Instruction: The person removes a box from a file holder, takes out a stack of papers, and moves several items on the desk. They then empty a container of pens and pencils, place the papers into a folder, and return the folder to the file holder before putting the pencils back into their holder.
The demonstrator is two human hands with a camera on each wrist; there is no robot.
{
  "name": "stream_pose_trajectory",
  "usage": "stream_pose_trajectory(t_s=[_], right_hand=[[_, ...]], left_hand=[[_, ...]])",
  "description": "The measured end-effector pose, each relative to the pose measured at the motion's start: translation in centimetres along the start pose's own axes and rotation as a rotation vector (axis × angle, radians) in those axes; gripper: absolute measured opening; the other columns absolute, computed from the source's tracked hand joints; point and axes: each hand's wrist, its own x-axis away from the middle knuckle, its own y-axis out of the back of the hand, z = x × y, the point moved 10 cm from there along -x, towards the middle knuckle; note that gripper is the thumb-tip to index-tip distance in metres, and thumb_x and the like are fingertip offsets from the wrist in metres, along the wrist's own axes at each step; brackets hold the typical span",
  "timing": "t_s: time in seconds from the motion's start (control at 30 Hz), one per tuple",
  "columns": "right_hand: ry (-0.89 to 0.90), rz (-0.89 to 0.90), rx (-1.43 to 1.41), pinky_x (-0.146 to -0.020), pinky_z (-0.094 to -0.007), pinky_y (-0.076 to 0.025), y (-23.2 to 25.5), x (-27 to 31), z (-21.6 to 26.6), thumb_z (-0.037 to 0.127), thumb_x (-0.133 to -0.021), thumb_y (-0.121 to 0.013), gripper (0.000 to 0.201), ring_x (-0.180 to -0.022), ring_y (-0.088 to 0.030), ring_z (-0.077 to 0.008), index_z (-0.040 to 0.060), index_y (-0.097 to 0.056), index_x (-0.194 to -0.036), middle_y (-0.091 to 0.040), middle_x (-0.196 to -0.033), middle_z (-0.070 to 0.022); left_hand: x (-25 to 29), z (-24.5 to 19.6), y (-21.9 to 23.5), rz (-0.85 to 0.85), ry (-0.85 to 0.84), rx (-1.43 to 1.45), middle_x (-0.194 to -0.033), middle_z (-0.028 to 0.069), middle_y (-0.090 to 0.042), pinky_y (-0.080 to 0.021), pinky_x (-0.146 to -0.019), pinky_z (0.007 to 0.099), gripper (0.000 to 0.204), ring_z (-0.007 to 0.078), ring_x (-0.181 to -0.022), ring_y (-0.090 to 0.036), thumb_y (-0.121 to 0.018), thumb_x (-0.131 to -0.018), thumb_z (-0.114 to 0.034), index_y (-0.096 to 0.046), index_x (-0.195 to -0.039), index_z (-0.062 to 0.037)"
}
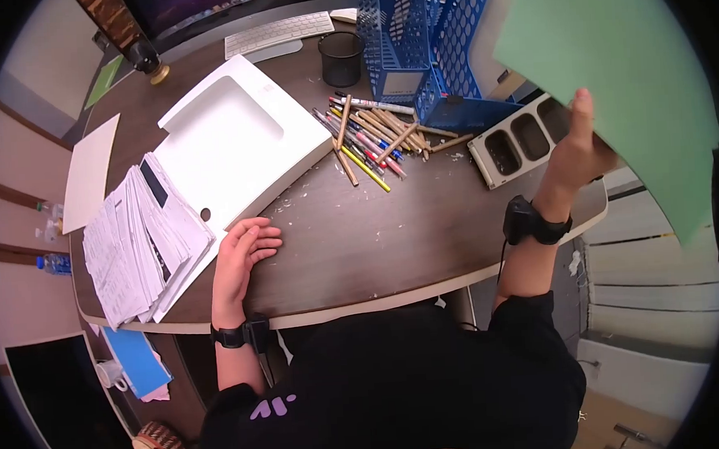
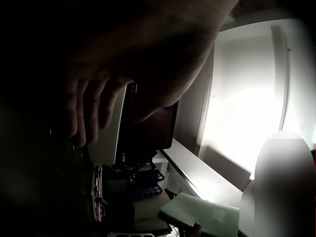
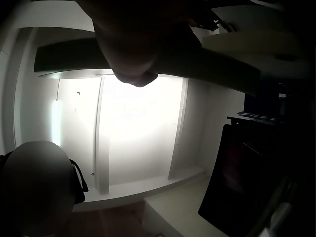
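A large green sheet or folder [image 1: 612, 73] is raised at the right in the head view; my right hand [image 1: 575, 152] grips its lower left edge, thumb on the near face and the other fingers hidden. The right wrist view shows the thumb against the dark sheet [image 3: 217, 71]. My left hand [image 1: 247, 255] rests on the desk's front part with relaxed fingers, holding nothing, beside the white box lid [image 1: 291, 155] and a stack of papers [image 1: 133, 244]. In the left wrist view the green sheet [image 2: 202, 215] appears small at the bottom.
Pens and pencils [image 1: 375, 134] lie in a loose pile mid-desk. Behind them stand a black mesh cup [image 1: 342, 59] and blue file holders [image 1: 463, 97]. A grey tray with compartments [image 1: 487, 169] sits at the right, below the green sheet. A keyboard [image 1: 278, 35] is at the back.
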Motion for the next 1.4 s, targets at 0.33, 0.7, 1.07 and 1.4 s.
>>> stream_pose_trajectory(t_s=[0.33, 0.7, 1.07, 1.4], right_hand=[[0.160, 0.133, 0.081, -0.081, -0.0327, -0.054, -6.4, 3.3, -1.9, 0.007, -0.083, -0.078, 0.021, -0.087, -0.069, -0.0194, -0.0036, -0.070, -0.099, -0.073, -0.098, -0.0104], [-0.116, 0.323, -0.066, -0.085, -0.0297, -0.054, -9.6, 7.3, -6.3, 0.008, -0.085, -0.079, 0.030, -0.093, -0.068, -0.0157, -0.0069, -0.067, -0.108, -0.072, -0.103, -0.0126], [-0.331, 0.499, -0.097, -0.092, -0.0329, -0.050, -13.6, 7.7, -9.9, 0.018, -0.088, -0.078, 0.047, -0.102, -0.065, -0.0196, -0.0051, -0.060, -0.124, -0.069, -0.111, -0.0135], [0.060, 0.663, -0.193, -0.089, -0.0339, -0.049, -14.2, 14.8, 3.6, -0.001, -0.093, -0.058, 0.024, -0.102, -0.064, -0.0246, -0.0019, -0.062, -0.116, -0.066, -0.113, -0.0136]], left_hand=[[-0.2, 1.3, 1.1, 0.021, 0.010, 0.041, -0.115, 0.0159, -0.068, -0.055, -0.092, 0.0301, 0.029, 0.0235, -0.107, -0.069, -0.052, -0.104, -0.020, -0.059, -0.121, 0.0028], [-0.2, 1.2, 1.0, 0.044, 0.012, 0.064, -0.117, 0.0160, -0.067, -0.054, -0.092, 0.0307, 0.030, 0.0235, -0.108, -0.068, -0.052, -0.104, -0.021, -0.059, -0.122, 0.0023], [0.0, 1.3, 1.4, 0.050, -0.007, 0.067, -0.119, 0.0161, -0.066, -0.053, -0.094, 0.0299, 0.030, 0.0226, -0.110, -0.067, -0.051, -0.105, -0.021, -0.058, -0.123, 0.0018], [1.8, 0.9, 1.8, -0.035, -0.059, -0.001, -0.116, 0.0115, -0.066, -0.052, -0.090, 0.0292, 0.030, 0.0178, -0.105, -0.066, -0.055, -0.102, -0.022, -0.060, -0.122, -0.0001]])
